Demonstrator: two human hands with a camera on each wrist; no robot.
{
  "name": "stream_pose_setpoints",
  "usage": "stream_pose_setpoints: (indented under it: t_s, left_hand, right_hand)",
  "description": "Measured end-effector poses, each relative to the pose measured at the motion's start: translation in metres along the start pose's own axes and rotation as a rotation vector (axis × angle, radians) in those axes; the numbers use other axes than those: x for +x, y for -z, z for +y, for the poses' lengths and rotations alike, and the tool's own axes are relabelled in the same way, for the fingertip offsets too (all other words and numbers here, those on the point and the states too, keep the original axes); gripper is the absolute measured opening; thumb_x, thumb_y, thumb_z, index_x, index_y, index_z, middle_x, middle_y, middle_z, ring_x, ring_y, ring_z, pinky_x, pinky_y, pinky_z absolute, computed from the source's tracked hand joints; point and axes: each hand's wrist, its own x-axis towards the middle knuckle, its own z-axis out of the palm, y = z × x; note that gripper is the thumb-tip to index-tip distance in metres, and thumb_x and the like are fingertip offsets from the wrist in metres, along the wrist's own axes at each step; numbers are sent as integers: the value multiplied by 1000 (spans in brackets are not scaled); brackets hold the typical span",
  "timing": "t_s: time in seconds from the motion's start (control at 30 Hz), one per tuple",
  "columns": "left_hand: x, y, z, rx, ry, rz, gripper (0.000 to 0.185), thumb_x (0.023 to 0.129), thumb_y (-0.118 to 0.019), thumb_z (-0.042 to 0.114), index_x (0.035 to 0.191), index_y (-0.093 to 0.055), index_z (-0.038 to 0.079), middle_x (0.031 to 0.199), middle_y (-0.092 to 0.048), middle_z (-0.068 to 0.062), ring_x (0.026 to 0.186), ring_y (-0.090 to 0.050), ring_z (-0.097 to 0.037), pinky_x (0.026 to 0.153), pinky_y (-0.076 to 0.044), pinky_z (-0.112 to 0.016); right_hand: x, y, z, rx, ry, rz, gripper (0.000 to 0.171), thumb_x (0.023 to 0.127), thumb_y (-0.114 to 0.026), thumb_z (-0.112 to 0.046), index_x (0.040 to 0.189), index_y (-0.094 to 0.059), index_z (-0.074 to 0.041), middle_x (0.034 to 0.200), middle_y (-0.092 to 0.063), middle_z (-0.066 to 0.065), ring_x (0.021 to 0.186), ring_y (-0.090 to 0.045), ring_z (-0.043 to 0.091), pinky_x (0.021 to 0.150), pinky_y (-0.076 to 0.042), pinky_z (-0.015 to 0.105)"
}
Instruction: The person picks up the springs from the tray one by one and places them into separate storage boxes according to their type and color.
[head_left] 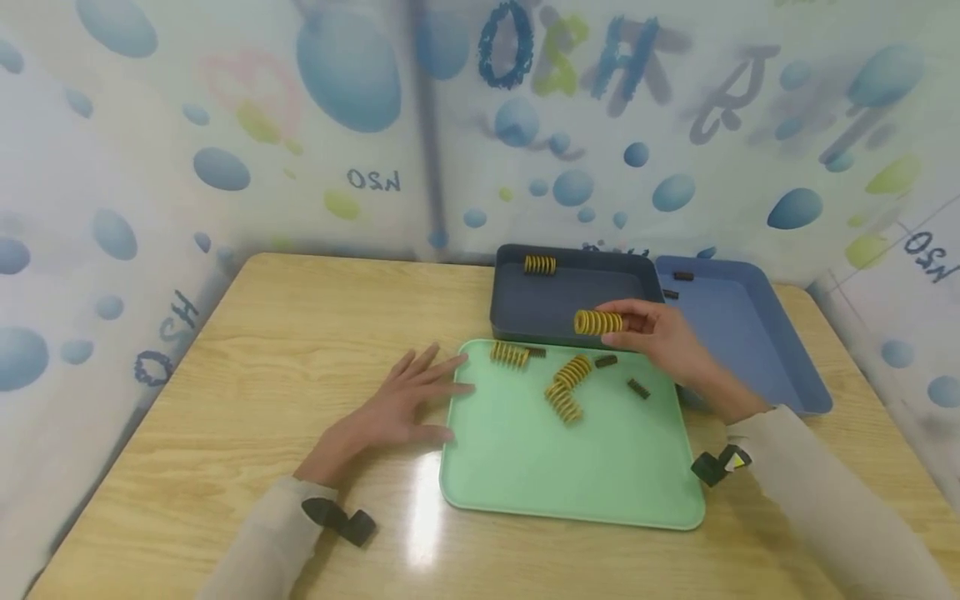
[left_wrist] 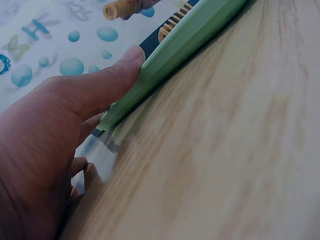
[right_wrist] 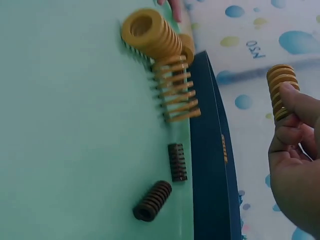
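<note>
My right hand [head_left: 667,342] pinches a yellow coil spring [head_left: 597,322] between thumb and fingers, held up over the front edge of the dark navy tray [head_left: 585,292]. The same yellow spring [right_wrist: 281,90] shows in the right wrist view. With fingers spread, my left hand [head_left: 397,404] touches the left rim of the mint green tray [head_left: 510,483]. Its thumb [left_wrist: 117,75] lies against that rim in the left wrist view. On the green tray are several yellow springs [head_left: 510,356] and several small dark brown springs [head_left: 638,388]. One yellow spring [head_left: 540,264] lies in the navy tray.
A blue tray [head_left: 780,333] at the right holds small dark springs [head_left: 682,276] near its left side. The wooden table [head_left: 300,333] runs up to a patterned backdrop [head_left: 465,150] behind the trays. Each sleeve wears a small black device [head_left: 720,465].
</note>
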Motion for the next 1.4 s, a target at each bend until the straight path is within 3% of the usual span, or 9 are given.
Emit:
stream_pose_setpoints:
  t_s: [0.23, 0.53, 0.77, 1.03, 1.4]
  left_hand:
    - [0, 0, 0, 1, -4, -7, 65, 84, -63, 57, 137, -54, 22, 156, -26, -5, 142, -8, -44, 109, -3, -64]
    - [1, 3, 1, -1, 9, -20, 64, 83, -65, 54, 137, -54, 21, 156, -25, -5, 142, -6, -44, 109, -3, -63]
    - [0, 2, 1, 9, -5, -11, 64, 83, -66, 54, 137, -54, 21, 156, -27, -6, 141, -8, -45, 108, -4, -64]
    - [-1, 0, -1, 11, 0, -8, 65, 83, -63, 57, 137, -54, 22, 156, -26, -5, 142, -7, -43, 109, -3, -64]
    - [1, 1, 0, 16, -10, -13, 64, 83, -64, 54, 138, -53, 22, 156, -25, -5, 142, -6, -44, 108, -4, -64]
  right_hand:
    - [25, 6, 5, -30, -76, 68, 47, 84, -74, -32, 126, -62, -15, 100, -66, 8, 87, -56, 36, 62, -45, 36]
    - [49, 12, 15, -75, -116, 75, 51, 82, -74, -40, 127, -61, -21, 99, -64, 10, 87, -53, 33, 71, -43, 43]
    - [67, 16, 23, -122, -178, 75, 53, 81, -73, -44, 128, -59, -24, 119, -59, 3, 107, -50, 23, 87, -44, 46]
    - [88, 14, 33, -55, -200, 84, 50, 84, -74, -33, 130, -59, -18, 121, -59, 9, 107, -53, 25, 92, -44, 47]
    - [105, 16, 48, -76, -212, 100, 51, 86, -73, -29, 132, -57, -13, 127, -57, 13, 112, -53, 30, 95, -42, 50]
